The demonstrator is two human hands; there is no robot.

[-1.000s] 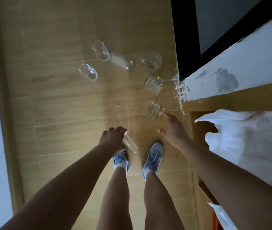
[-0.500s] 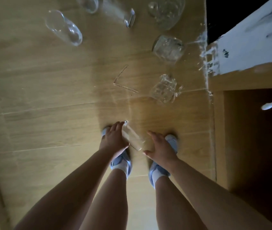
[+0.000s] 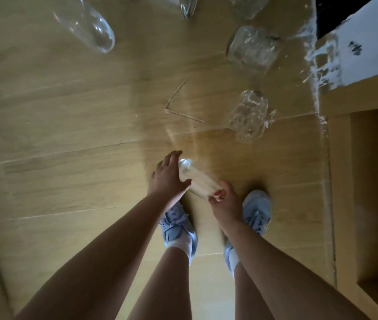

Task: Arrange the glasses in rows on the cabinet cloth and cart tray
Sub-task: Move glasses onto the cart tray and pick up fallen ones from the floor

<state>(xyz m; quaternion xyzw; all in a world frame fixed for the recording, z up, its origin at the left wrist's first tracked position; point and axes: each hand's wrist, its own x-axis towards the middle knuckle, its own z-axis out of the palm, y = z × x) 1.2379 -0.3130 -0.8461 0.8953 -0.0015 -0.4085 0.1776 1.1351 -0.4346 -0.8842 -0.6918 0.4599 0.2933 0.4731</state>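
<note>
1. The tall glass (image 3: pixel 197 181) is in the air above the shoes (image 3: pixel 256 211), slanted between both hands.
2. The left hand (image 3: pixel 169 179) wraps round its far end. The right hand (image 3: pixel 226 202) pinches its near end.
3. Hold tight; glass is probably slippery.
4. Keep it away from the mug (image 3: pixel 249 116) ahead.

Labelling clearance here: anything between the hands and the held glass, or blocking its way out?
Nothing visible. The left hand and right hand both grip the clear glass directly, one at each end. The other glasses lie farther ahead, apart from it. Its destination is out of view, so that path cannot be judged.
</note>
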